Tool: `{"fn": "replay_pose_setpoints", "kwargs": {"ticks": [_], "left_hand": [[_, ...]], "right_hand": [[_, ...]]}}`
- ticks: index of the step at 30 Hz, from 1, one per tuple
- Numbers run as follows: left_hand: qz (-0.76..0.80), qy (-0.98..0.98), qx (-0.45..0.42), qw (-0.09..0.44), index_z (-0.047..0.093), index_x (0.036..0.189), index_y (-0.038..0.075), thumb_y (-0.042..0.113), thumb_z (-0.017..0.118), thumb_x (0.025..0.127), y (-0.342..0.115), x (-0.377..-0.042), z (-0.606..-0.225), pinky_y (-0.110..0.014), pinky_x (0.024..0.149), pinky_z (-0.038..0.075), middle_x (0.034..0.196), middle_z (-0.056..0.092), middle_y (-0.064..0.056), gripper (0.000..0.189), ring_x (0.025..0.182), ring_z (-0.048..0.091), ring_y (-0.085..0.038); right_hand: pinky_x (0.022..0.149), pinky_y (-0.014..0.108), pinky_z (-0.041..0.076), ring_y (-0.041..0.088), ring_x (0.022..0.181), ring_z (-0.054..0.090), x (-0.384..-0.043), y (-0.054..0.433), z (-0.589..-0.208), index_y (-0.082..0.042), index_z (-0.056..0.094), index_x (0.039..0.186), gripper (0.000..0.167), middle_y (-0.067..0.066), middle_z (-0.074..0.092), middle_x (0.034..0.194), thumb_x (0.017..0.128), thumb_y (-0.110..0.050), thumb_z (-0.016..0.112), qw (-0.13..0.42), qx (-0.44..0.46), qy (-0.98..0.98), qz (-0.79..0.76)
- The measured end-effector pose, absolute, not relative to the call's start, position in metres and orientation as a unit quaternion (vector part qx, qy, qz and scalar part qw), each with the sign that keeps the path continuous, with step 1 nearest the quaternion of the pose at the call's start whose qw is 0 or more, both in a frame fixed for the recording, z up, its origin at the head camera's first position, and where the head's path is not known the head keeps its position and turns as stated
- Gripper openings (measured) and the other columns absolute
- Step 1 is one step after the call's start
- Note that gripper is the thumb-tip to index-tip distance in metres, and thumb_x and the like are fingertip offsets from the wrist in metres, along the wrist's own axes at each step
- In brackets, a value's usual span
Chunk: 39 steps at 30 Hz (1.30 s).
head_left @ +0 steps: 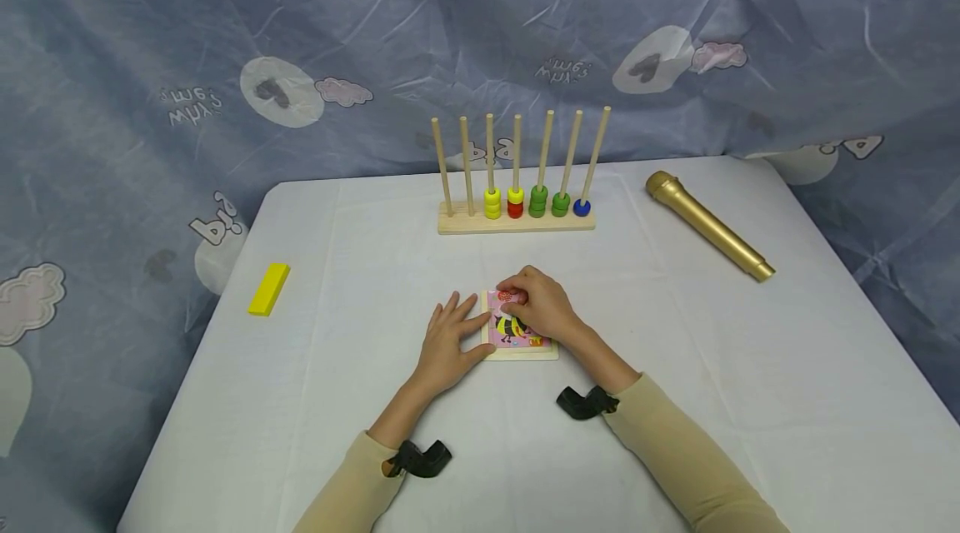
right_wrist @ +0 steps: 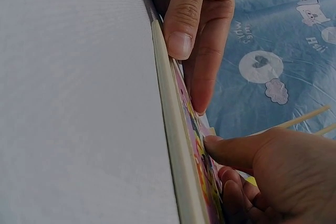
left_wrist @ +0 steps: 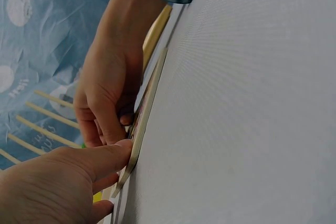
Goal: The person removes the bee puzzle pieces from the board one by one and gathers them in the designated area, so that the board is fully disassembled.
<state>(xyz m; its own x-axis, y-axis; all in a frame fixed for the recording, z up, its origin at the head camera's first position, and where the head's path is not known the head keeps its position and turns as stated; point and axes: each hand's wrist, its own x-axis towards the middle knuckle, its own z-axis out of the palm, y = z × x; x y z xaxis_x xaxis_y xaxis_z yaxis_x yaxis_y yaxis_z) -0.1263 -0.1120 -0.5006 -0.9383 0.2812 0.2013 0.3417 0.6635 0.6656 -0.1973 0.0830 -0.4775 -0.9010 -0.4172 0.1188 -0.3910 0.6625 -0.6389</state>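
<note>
A small square bee puzzle (head_left: 513, 331), a pink picture in a pale wooden frame, lies flat on the white table. My left hand (head_left: 444, 350) touches its left side, the fingers spread and the thumb at the lower left corner. Over the upper right of the picture is my right hand (head_left: 547, 304), its fingers curled and its thumb and fingertips on the picture. In the right wrist view, the thumb (right_wrist: 236, 150) of that hand lies against the printed face. The right hand covers part of the picture, and whether it grips a single loose piece is hidden.
A wooden peg stand (head_left: 517, 223) with coloured beads stands at the back. To its right lies a gold toy microphone (head_left: 708, 225). A yellow block (head_left: 269, 290) lies near the left edge of the white table (head_left: 637, 466). A patterned blue-grey cloth (head_left: 420, 33) hangs behind.
</note>
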Motion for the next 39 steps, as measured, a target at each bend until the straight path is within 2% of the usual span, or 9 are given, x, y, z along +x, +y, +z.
{"fn": "replay_pose_setpoints", "kwargs": {"ticks": [16,30,39], "left_hand": [[-0.37,-0.912,-0.172,0.044,0.065,0.127,0.006,0.026,0.077,0.082,-0.112,-0.127,-0.502,-0.062,0.118,0.014,0.149,0.046,-0.019,0.051,0.146,0.026,-0.044],[-0.371,-0.91,-0.177,0.051,0.066,0.127,0.005,0.025,0.077,0.082,-0.113,-0.127,-0.5,-0.063,0.117,0.014,0.149,0.046,-0.019,0.051,0.146,0.026,-0.044],[-0.362,-0.915,-0.174,0.046,0.065,0.128,0.008,0.028,0.077,0.083,-0.113,-0.127,-0.504,-0.062,0.118,0.015,0.149,0.046,-0.017,0.051,0.146,0.026,-0.041]], "right_hand": [[0.065,0.024,0.041,0.01,0.071,0.052,-0.197,0.083,-0.476,-0.008,0.071,0.111,0.031,0.003,0.065,0.086,0.081,-0.009,0.078,0.013,-0.241,0.896,-0.372],[0.067,0.021,0.052,0.013,0.074,0.06,-0.199,0.081,-0.476,-0.004,0.073,0.108,0.03,0.005,0.067,0.087,0.079,0.003,0.074,0.013,-0.227,0.869,-0.439],[0.071,0.018,0.053,0.019,0.081,0.063,-0.202,0.095,-0.457,-0.005,0.071,0.113,0.029,0.012,0.069,0.095,0.084,-0.001,0.072,0.052,-0.19,0.836,-0.512]]}}
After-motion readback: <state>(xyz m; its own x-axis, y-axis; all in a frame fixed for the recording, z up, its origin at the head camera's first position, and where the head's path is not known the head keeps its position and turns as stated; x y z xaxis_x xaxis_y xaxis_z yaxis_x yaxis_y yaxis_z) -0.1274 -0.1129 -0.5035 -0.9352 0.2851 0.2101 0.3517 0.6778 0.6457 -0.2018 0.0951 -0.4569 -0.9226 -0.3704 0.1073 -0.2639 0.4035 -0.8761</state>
